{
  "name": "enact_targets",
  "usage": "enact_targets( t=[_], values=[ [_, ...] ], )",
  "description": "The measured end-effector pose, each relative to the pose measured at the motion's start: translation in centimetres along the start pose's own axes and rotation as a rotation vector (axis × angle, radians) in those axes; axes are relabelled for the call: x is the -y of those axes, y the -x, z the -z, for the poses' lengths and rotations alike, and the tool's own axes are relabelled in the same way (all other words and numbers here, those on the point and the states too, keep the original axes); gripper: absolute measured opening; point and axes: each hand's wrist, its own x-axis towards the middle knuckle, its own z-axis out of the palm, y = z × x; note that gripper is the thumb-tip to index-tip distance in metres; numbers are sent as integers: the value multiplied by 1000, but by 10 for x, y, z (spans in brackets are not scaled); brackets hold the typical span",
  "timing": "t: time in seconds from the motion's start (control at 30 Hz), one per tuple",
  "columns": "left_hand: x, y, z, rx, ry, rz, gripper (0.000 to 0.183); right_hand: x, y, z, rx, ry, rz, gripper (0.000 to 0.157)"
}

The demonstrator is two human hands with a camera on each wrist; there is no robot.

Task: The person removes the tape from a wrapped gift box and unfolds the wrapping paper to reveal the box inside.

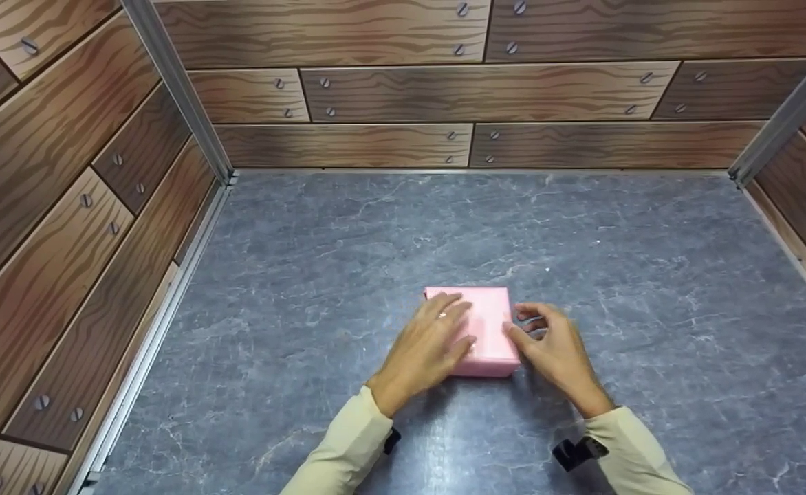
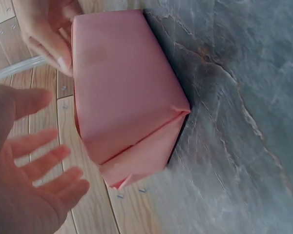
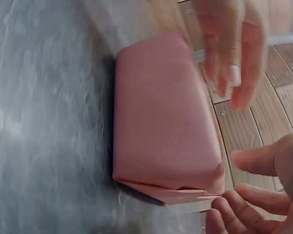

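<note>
On grey tabletop (image 1: 307, 240), a fold-ended pink box (image 1: 489, 320)

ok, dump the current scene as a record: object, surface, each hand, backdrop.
object: pink box, looks wrapped
box_ends: creased folds at both ends
surface: grey marbled tabletop, box resting on it
left_hand: left hand, fingers spread over the box's left part, not touching it
right_hand: right hand, at the box's right end, fingers loosely bent; contact unclear
sleeves: pale
backdrop: wood-patterned panels
</note>
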Motion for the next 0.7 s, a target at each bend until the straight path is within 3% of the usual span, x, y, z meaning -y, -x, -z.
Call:
enact_targets(
  t=[0.13,0.27,0.4,0.7],
  values=[
    [-2,-3,-7,102,-61,-48,42,-1,-1,-5,-53,167,146,22],
    [-2,-3,-14,164,-128,-64,42,0,-1,-10,-67,259,212,21],
    [-1,-3,-17,176,-174,-82,41,1,-2,-12,-80,292,245,18],
    [-3,-4,-17,192,-167,-69,40,1,-4,-12,-100,327,298,8]
  ],
)
